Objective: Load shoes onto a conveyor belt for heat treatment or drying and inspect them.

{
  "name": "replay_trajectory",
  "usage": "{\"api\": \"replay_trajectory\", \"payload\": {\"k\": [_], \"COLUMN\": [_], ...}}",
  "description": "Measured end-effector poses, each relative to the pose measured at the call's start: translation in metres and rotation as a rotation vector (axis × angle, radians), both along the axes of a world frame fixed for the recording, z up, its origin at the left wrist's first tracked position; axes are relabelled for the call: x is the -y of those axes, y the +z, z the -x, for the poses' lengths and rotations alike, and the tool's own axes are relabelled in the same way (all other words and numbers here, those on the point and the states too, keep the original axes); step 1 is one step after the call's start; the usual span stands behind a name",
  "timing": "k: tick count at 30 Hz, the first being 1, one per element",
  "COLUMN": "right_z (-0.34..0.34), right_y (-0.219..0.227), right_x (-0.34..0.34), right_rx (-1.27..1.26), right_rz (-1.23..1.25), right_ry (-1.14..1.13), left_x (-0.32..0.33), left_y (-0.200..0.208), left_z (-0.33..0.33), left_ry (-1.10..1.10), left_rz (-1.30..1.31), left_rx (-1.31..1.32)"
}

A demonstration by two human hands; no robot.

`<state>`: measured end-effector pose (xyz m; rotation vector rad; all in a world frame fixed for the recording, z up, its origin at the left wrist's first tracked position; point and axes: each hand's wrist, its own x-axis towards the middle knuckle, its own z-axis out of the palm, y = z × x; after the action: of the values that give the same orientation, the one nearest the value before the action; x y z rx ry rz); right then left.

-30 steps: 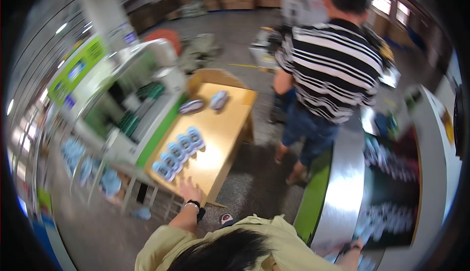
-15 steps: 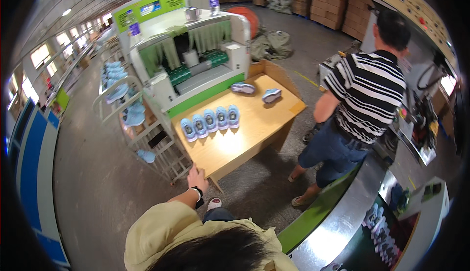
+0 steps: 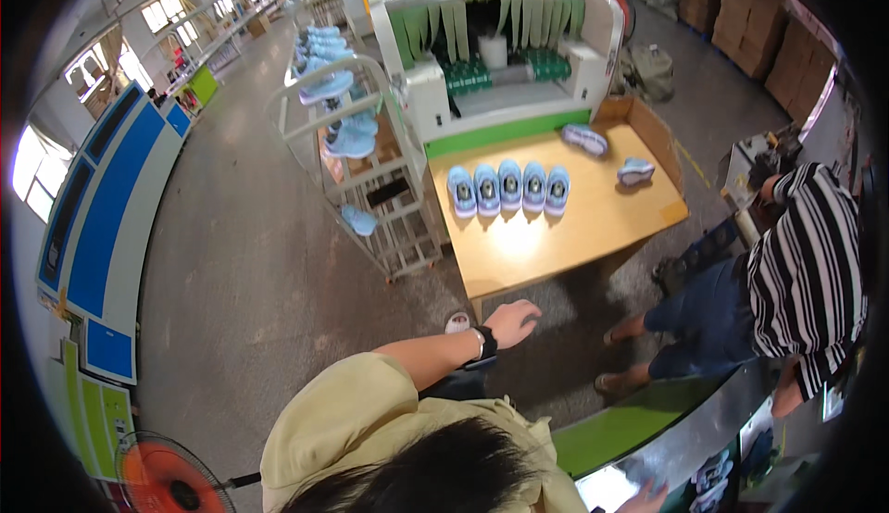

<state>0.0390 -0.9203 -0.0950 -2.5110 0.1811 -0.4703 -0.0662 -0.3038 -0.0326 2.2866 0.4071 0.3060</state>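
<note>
five light-blue sneakers (image 3: 509, 189) line the pale wooden table (image 3: 505, 263); the left hand (image 3: 512, 324), loosely half-curled, empty, hangs near its edge: a careless swing could jolt them. the cropped right hand's (image 3: 644, 499) grip is unclear.

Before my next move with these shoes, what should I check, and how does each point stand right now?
1. Left hand free: ok, it is empty and off the table.
2. Right hand free: cannot tell, the lower edge of the picture cuts it off.
3. Five light-blue shoes standing neatly: ok, they are upright, side by side in a row.
4. Every shoe on the table in that row: not ok, two more shoes lie apart, toward the far right.
5. Nobody else close by: not ok, a person in a striped shirt stands to the right of the table.
</note>
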Motion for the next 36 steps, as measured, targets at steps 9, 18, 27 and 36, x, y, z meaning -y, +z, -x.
{"api": "replay_trajectory", "payload": {"k": [9, 18, 27, 36], "right_z": [-0.067, 0.007, -0.001, -0.008], "right_y": [0.139, 0.047, 0.051, 0.067], "right_x": [-0.438, -0.514, -0.523, -0.539], "right_rx": [-0.787, -1.23, -1.21, -0.721], "right_rz": [-0.526, -1.088, -1.077, -0.34], "right_ry": [1.457, 0.816, 0.681, 1.0], "left_x": [0.012, -0.052, -0.045, -0.046], "left_y": [0.025, -0.036, -0.048, -0.083], "left_z": [-0.048, -0.049, -0.058, -0.053], "left_ry": [-0.31, 0.552, 0.71, 0.336], "left_rz": [0.956, 1.223, 1.567, 2.047], "left_rx": [-0.038, -0.376, -0.238, -0.066]}}
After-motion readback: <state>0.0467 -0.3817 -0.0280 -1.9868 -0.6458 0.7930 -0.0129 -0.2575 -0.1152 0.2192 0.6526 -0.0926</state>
